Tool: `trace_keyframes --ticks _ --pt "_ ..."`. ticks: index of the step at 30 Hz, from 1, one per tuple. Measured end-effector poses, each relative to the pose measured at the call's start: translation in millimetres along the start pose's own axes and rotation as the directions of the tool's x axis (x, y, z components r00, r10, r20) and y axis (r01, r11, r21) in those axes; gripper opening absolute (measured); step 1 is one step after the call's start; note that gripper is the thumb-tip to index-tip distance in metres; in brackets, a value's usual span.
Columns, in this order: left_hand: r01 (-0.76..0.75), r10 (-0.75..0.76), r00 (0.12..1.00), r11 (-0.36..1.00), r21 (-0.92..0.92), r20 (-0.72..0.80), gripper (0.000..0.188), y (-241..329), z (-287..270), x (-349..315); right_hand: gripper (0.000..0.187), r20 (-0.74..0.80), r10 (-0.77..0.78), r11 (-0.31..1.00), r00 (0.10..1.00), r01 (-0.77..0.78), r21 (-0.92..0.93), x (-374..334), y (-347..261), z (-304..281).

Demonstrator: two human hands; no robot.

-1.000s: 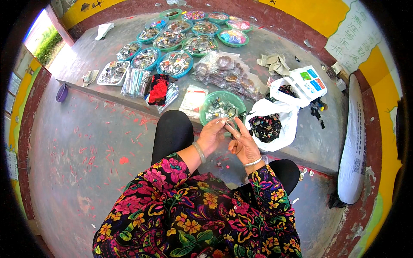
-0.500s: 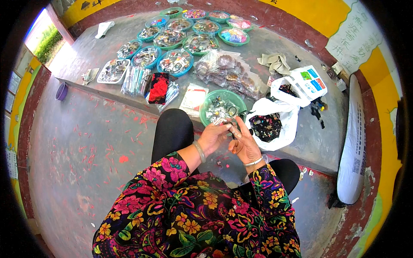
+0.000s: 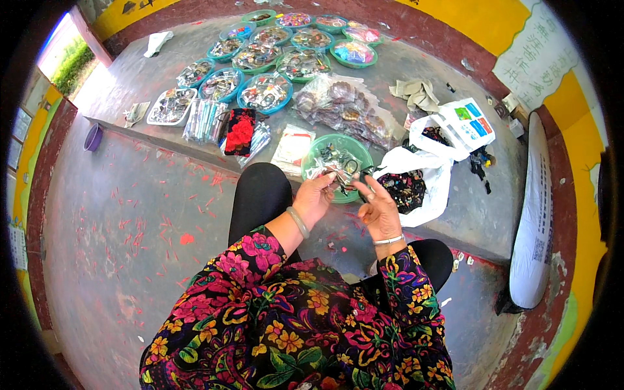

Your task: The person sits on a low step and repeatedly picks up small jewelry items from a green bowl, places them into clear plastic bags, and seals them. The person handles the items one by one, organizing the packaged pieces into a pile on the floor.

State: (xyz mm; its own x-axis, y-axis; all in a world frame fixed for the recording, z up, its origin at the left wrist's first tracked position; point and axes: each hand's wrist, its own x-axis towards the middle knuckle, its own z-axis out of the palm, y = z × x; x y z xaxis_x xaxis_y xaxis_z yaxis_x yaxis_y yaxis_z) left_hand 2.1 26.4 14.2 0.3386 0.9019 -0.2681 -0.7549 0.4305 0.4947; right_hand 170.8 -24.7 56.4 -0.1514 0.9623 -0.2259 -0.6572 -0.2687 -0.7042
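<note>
My left hand [image 3: 314, 199] is at the near rim of a green bowl [image 3: 312, 148], thumb and fingertips pinched together on something small I cannot make out. The bowl holds a jumble of small items [image 3: 343, 161], dark loops and pale bits among them. My right hand [image 3: 382, 218] is just right of the bowl, index and middle fingers stretched out and thumb apart. A dark strand shows beside its fingertips; whether they touch it I cannot tell. Right of this hand stands an open white plastic bag [image 3: 439, 195] with dark, colour-flecked pieces [image 3: 404, 194] inside.
Several bowls of packaged small goods [image 3: 265, 93] cover the raised ledge behind. Nearer lie clear bags of brown beaded items [image 3: 344, 107], a black-and-red floral pouch [image 3: 240, 132] and white packets [image 3: 292, 148]. A second white bag [image 3: 471, 123] stands at right. A purple bucket [image 3: 93, 138] is far left.
My hands have moved apart. The left has shifted slightly left and up to the bowl's rim; the right has moved right and slightly down, its fingers spreading.
</note>
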Motion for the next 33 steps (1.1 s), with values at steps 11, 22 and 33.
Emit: trace_keyframes --ticks 11,22,33 --pt "0.07 -0.061 0.989 0.996 -0.061 0.135 0.022 -8.1 16.1 -9.3 0.031 -0.181 0.171 0.973 0.968 -0.196 -0.125 6.8 41.3 -8.2" --pt "0.044 -0.065 0.996 0.958 0.282 0.065 0.038 -1.1 10.4 -10.4 0.01 -0.263 -0.277 0.923 0.924 0.179 -0.341 14.2 7.9 -25.3" --pt "0.183 -0.389 0.892 0.776 0.603 0.229 0.031 -1.9 20.2 -17.2 0.018 0.008 -0.146 0.643 0.989 0.101 -0.759 4.9 1.2 -36.1"
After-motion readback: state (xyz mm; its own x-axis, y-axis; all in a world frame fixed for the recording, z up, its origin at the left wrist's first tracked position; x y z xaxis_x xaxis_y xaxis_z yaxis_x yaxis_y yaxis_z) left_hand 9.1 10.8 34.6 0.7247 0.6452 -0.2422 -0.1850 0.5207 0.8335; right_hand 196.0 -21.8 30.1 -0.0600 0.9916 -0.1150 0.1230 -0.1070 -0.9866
